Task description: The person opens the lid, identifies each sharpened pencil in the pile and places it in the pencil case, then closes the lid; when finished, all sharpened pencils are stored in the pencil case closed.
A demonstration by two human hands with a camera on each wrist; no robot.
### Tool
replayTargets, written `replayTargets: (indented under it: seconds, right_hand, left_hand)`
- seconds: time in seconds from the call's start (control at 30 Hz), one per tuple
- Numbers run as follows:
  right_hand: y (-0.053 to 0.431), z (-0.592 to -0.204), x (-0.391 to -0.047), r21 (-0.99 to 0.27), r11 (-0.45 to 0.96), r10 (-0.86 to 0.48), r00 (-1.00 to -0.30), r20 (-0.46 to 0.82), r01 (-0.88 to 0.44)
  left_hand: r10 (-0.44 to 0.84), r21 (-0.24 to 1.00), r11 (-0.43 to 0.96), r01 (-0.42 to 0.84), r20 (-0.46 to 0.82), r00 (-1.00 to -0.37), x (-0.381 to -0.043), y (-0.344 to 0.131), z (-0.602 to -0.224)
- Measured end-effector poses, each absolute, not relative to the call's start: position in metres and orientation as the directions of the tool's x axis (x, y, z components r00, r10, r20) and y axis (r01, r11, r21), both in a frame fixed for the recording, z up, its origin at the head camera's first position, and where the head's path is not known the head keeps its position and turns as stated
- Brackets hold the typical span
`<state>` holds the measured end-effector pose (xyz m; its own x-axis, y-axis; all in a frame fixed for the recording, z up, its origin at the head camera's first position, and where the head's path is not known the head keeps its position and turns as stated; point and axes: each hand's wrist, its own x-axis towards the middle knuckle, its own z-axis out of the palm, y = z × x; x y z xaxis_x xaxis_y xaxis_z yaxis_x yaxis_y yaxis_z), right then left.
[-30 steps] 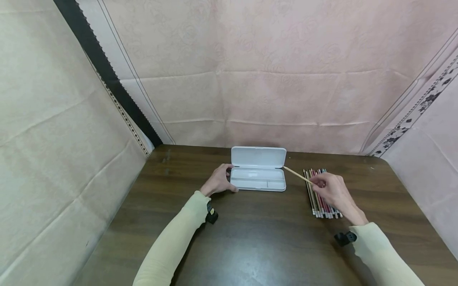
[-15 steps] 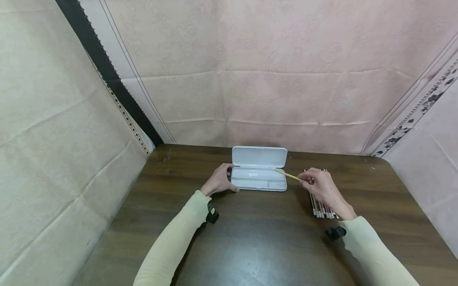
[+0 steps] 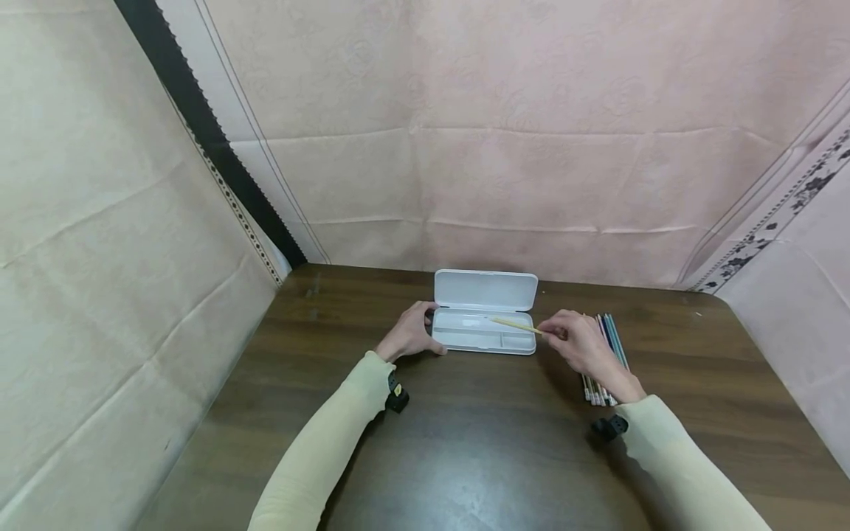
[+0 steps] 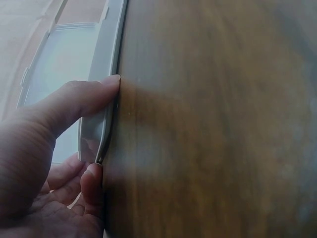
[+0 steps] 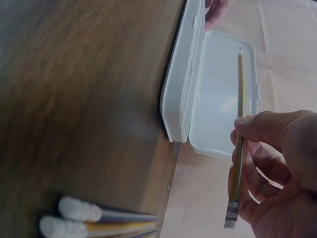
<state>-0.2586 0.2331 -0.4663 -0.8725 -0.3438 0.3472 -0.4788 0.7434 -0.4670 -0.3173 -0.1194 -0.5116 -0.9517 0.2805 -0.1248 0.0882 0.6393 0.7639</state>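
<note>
A white pencil case [image 3: 485,338] lies on the table with its lid [image 3: 486,290] raised at the back. My left hand [image 3: 410,330] grips its left end, thumb along the front wall and fingers round the corner, as the left wrist view shows. My right hand [image 3: 576,341] pinches a yellow pencil [image 5: 241,94] between thumb and fingers, its sharpened tip pointing left and its eraser end towards the palm. In the head view, the pencil's tip overlaps the case's long rear compartment. A divider splits off a small front-right compartment [image 3: 514,341].
A row of pencils [image 3: 617,343] with white eraser ends lies on the table [image 3: 465,442] right of the case, partly hidden under my right hand and wrist. Pale cloth [image 3: 531,147] hangs close behind the table's back edge.
My right hand has moved left from above the row of pencils, bringing the yellow pencil over the case's right part. My left hand keeps its grip on the case.
</note>
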Motion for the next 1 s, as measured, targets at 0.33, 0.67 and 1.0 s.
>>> replayTargets:
  seconds: [0.33,0.67,1.0]
  right_hand:
    - [0.218,-0.470,-0.266,-0.475,0.730,-0.380,-0.870,0.316,-0.491]
    - [0.203,-0.475,-0.274,-0.486,0.707,-0.410,-0.858,0.309,-0.513]
    - [0.190,-0.481,-0.283,-0.476,0.709,-0.437,-0.854,0.282,-0.521]
  left_hand:
    - [0.275,0.767,0.637,0.080,-0.129,-0.953,-0.317,-0.119,-0.511]
    - [0.270,0.765,0.639,0.080,-0.126,-0.954,-0.317,-0.119,-0.512]
    - [0.268,0.759,0.647,0.074,-0.135,-0.954,-0.317,-0.118,-0.511]
